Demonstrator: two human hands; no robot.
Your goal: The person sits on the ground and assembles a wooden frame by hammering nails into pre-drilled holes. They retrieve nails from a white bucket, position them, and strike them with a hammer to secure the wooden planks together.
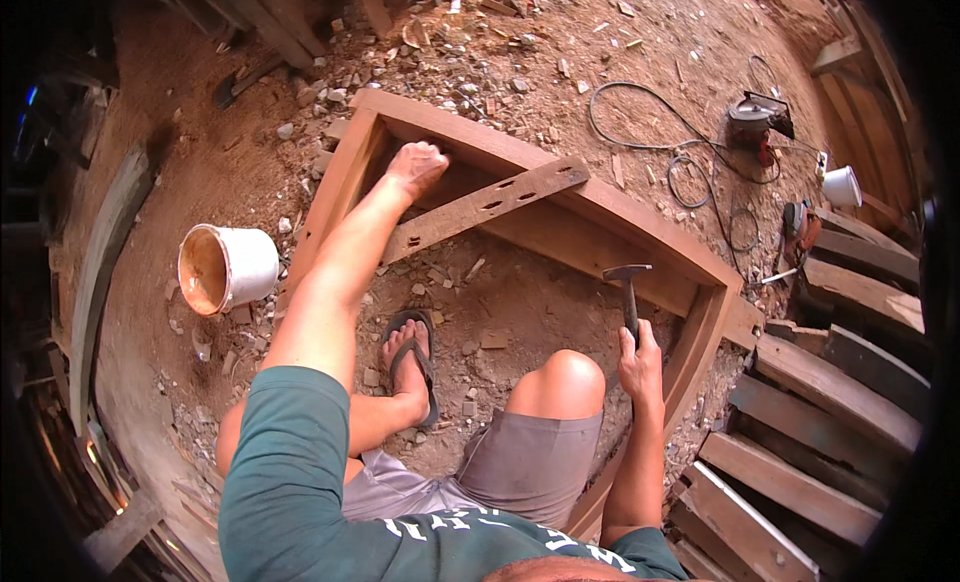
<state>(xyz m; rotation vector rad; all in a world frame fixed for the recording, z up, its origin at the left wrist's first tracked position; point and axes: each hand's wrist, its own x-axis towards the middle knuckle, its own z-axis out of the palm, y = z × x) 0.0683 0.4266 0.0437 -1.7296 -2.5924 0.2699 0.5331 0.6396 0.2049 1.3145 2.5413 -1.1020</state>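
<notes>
A reddish-brown wooden frame (pixel 540 167) lies on the ground around my legs. My right hand (pixel 640 360) is wrapped round the dark handle of a hammer (pixel 630 300), held inside the frame near its right side with the head up. My left hand (pixel 418 168) reaches into the far left corner, its fingers curled against the inner face of the far rail. Whatever those fingers may hold is hidden. Beside that hand a slotted wooden brace (pixel 487 208) crosses the corner diagonally, its right end resting on top of the far rail.
A white bucket (pixel 232 268) lies tipped left of the frame. Far right are a circular saw (pixel 757 122) with looping cable (pixel 690 142), another orange power tool (pixel 799 226) and a small white bucket (pixel 842 186). Planks (pixel 800 482) are stacked at right. Rubble litters the dirt.
</notes>
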